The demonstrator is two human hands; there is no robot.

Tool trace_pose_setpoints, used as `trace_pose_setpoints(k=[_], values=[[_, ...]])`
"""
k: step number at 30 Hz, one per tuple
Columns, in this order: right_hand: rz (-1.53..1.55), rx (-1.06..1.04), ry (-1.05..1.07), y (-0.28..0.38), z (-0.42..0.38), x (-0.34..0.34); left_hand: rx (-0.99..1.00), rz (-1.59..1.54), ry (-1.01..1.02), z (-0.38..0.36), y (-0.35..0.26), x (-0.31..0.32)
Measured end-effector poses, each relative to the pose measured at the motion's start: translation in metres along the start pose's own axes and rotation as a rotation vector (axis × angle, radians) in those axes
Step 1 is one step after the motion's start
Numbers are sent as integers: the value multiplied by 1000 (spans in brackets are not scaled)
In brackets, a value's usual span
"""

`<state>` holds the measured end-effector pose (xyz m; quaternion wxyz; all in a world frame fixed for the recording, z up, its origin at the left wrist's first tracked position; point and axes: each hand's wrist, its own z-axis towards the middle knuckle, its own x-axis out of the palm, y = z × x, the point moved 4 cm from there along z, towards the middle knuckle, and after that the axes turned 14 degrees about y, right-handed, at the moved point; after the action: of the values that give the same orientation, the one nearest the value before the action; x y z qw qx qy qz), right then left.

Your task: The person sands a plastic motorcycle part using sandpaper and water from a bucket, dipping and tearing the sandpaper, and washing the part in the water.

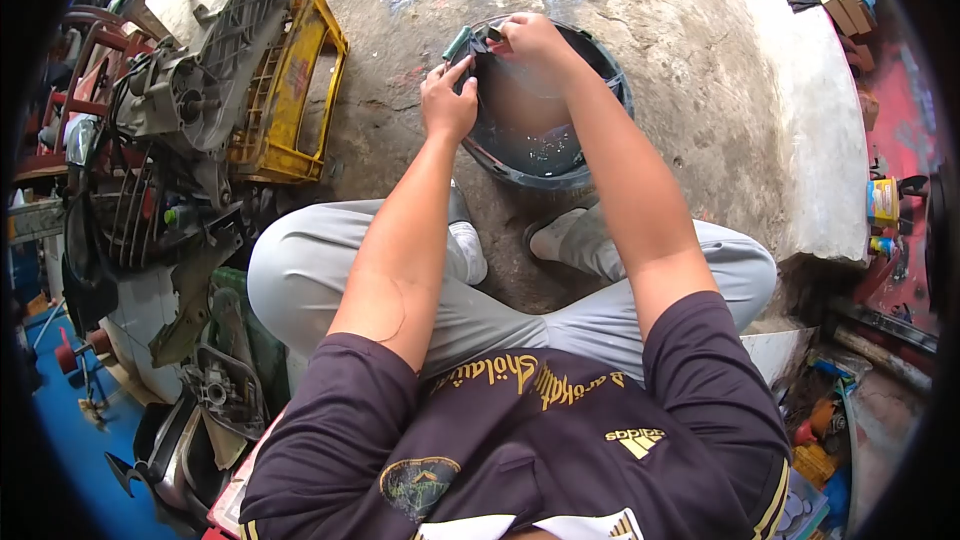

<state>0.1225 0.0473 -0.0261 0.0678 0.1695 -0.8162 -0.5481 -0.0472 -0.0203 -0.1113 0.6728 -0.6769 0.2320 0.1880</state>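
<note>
A round black tub [545,181] of murky water stands on the floor in front of me. At its far left rim, my left hand [447,103] has its fingers bent around a small dark piece [478,44]. A short green cylinder [457,43] sticks up beside those fingertips. My right hand [532,42] reaches over the water and pinches the right side of the same dark piece. The fingers hide much of it, so its exact kind cannot be made out. Some bubbles float on the water near the tub's front edge.
To the left, a yellow plastic crate [315,90] stands beside a large metal engine casing [190,90]. Several scrap motor parts [215,390] lie further down. On the right is a pale raised concrete ledge [815,130]. My shoes [467,252] are just in front of the tub.
</note>
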Motion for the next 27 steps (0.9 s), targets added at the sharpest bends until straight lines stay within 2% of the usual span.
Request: trace_pose_setpoints(k=[1, 3, 4, 6, 7, 8, 10, 12, 13, 15, 16, 18, 20, 21, 22, 24, 27], values=[[0, 8, 6, -9, -9, -3, -10, -1, 0, -1, 2, 1], [-499, -9, 166, -21, -38, -2, 20, 9, -15, 2, 3, 2], [-880, -19, 194, -23, -62, 7, 22, 12, -13, 1, 4, 2], [-1027, 219, 440, -79, -84, 10, 0, 36, -4, 2, 3, 3], [-1125, 401, 463, -132, -79, 2, 5, 40, 1, 3, 2, 3], [-1182, 509, 458, -127, -94, 9, 4, 43, 1, 3, 3, 3], [-1218, 539, 468, -182, -81, 7, 14, 48, 10, 4, 1, 4], [-1242, 621, 656, -191, -69, 8, 12, 75, 38, 4, 1, 2], [-1235, 617, 650, -190, -70, 10, 14, 75, 44, 3, 1, 1], [-700, 653, 407, -192, -67, 4, 23, 133, 34, 1, -2, 0], [-698, 646, 397, -195, -63, -1, 21, 183, 19, 0, -5, -1], [674, 617, 747, -188, -67, 18, -2, 167, 36, 1, -7, -2], [777, 346, 699, -172, -72, 4, -10, 218, 27, -2, -6, -1], [766, 334, 569, -164, -79, -7, -3, 222, 63, 2, 1, 3], [880, 306, 462, -137, -97, -14, -7, 219, 70, -1, -6, 2], [762, 291, 320, -121, -111, -42, 14, 445, -45, -11, -35, -8], [432, 272, 135, -97, -119, -91, 112, 520, -14, -13, -41, -7]])
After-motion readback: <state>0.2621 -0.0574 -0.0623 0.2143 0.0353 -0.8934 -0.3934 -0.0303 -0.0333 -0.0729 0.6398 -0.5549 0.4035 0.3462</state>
